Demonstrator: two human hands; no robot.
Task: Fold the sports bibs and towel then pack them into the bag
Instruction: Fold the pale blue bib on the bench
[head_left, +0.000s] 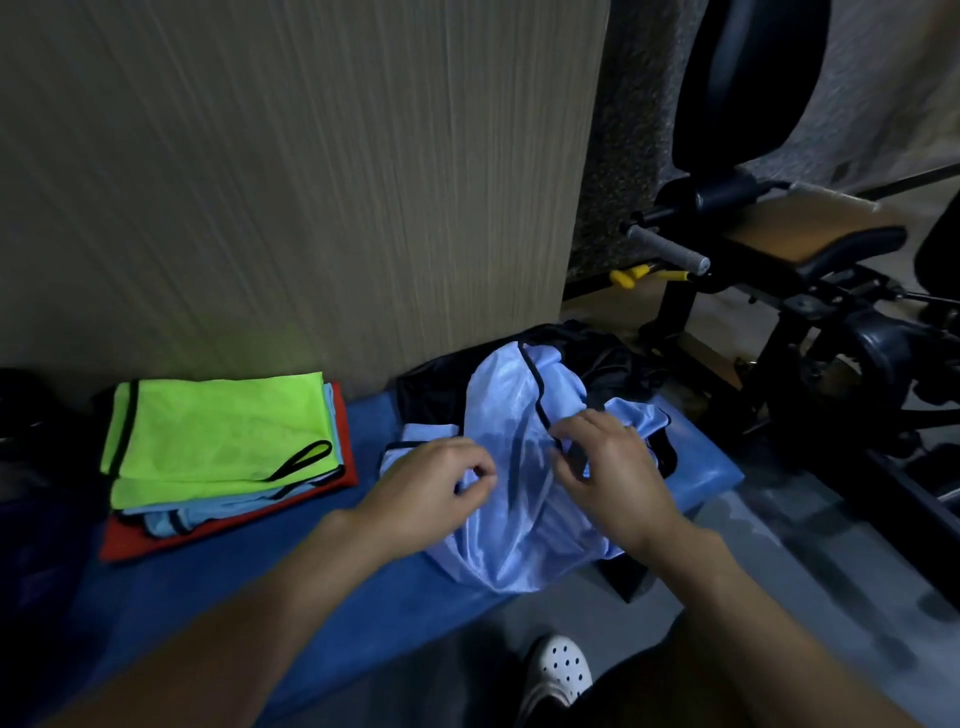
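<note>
A crumpled light-blue mesh bib (511, 457) with black trim lies on the blue bench (322, 582), partly over a black bag (613, 374) at the bench's right end. My left hand (434, 488) pinches the bib's fabric between thumb and curled fingers. My right hand (608, 467) grips the bib at its black-trimmed edge, fingers curled down into the cloth. To the left sits a folded stack: a neon-green bib (218, 431) on top, light-blue bibs under it, and a red bib (156, 535) at the bottom.
A wood-grain wall panel (311, 182) stands right behind the bench. Black gym equipment (779, 291) with a padded seat and grey handle fills the right side. My white perforated shoe (558, 670) is on the grey floor below the bench edge.
</note>
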